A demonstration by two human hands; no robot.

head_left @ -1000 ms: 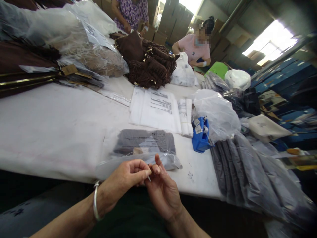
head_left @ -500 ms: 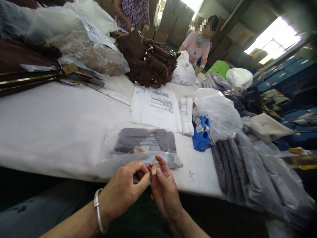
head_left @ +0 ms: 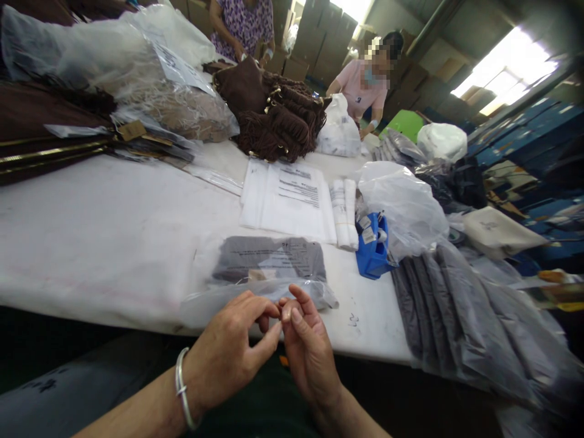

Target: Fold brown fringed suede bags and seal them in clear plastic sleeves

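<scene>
Just in front of the table's near edge, my left hand (head_left: 235, 344), with a silver bangle (head_left: 181, 389) on its wrist, has its thumb and fingers in a pinch. Its fingertips meet those of my right hand (head_left: 311, 350), whose thumb presses on its curled fingers while one finger sticks up. Whatever is between the fingertips is too small to make out. Right beyond both hands lies a grey folded article in a clear plastic bag (head_left: 269, 258), with printed text on the plastic and a small tan tag (head_left: 258, 275) inside.
Behind it lie flat printed plastic bags (head_left: 296, 201), rolled bags (head_left: 344, 213) and a blue tape dispenser (head_left: 373, 252). Bagged grey articles (head_left: 438, 310) lean in a row at right. Brown fringed bags (head_left: 283, 115) are piled at the back. Two people (head_left: 360, 91) work across the table.
My fingertips have shifted slightly to the right, still together. The left thumb and fingers look a little further apart than before. The bagged article stays in place.
</scene>
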